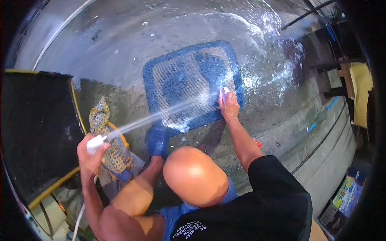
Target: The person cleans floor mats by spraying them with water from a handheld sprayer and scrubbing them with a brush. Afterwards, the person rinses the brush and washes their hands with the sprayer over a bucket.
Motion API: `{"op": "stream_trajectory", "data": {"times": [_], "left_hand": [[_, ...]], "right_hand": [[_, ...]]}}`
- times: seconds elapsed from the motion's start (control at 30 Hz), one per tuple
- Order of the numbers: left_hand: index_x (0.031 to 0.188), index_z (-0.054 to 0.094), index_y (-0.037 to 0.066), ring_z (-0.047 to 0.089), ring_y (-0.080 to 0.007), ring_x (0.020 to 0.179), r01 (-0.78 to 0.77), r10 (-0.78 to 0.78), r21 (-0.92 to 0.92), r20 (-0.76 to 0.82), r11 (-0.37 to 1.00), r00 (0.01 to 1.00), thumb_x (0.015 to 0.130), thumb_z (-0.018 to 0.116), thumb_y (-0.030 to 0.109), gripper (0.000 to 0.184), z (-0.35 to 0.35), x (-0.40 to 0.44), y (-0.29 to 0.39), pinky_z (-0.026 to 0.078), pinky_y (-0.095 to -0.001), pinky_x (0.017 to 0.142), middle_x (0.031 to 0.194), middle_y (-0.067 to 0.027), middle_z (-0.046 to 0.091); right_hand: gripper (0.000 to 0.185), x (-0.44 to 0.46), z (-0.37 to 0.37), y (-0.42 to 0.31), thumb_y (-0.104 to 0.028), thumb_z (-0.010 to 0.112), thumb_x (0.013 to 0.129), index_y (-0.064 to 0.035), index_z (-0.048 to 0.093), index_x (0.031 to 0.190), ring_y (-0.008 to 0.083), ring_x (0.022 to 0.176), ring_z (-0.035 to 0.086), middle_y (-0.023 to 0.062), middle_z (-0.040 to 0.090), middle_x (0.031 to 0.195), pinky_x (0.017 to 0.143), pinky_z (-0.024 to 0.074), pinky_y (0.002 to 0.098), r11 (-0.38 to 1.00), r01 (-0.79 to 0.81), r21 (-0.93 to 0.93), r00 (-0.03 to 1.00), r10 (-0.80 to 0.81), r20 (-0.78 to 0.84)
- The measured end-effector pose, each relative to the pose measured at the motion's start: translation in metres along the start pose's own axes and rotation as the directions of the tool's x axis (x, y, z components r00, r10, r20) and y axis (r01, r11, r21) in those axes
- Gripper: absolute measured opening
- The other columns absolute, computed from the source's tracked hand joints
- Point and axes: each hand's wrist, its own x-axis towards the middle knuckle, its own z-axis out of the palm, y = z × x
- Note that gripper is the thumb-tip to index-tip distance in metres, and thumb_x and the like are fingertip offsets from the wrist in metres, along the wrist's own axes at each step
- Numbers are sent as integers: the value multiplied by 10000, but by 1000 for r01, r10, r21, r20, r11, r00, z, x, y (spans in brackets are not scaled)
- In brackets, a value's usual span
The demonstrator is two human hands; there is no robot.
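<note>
Above wet floor, the left hand slants a sprayer toward the mat.

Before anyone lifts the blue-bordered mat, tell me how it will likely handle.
The blue-bordered mat will probably sag when lifted, since it looks like soft textile. It is likely heavy for its size, with water from the white sprayer hitting it. It may also slide if pushed, as the floor looks wet and foamy.
</note>
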Motion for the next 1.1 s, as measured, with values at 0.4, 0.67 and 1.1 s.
{"op": "stream_trajectory", "data": {"times": [0.4, 0.67, 1.1], "left_hand": [[812, 574, 61, 498, -63, 555, -117, 110, 169, 49, 979, 993, 847, 814, 214, 286, 22, -25, -57, 406, -264, 480, 678, 26, 559], [801, 566, 20, 552, -114, 648, -6, 20, 217, -65, 976, 998, 821, 815, 183, 298, 22, -26, -55, 460, -327, 598, 690, -55, 615], [817, 568, 16, 599, -181, 619, 93, -73, 223, -95, 970, 993, 805, 833, 180, 311, 0, -34, -71, 484, -361, 597, 691, -119, 641]], "right_hand": [[331, -72, -26, -124, -400, 614, 962, -80, 573, 1034, 398, 832, 670, 167, 662, 926, 710, 539, 520, 792, 385, 475, 767, -560, 313], [282, 3, 72, -205, -322, 690, 908, -68, 585, 975, 389, 759, 672, 169, 669, 878, 659, 549, 486, 486, 643, 593, 568, -821, 56], [284, 43, 63, -275, -338, 602, 960, -63, 568, 1022, 384, 742, 708, 182, 711, 892, 641, 569, 509, 880, 344, 327, 881, -423, 212]]}}
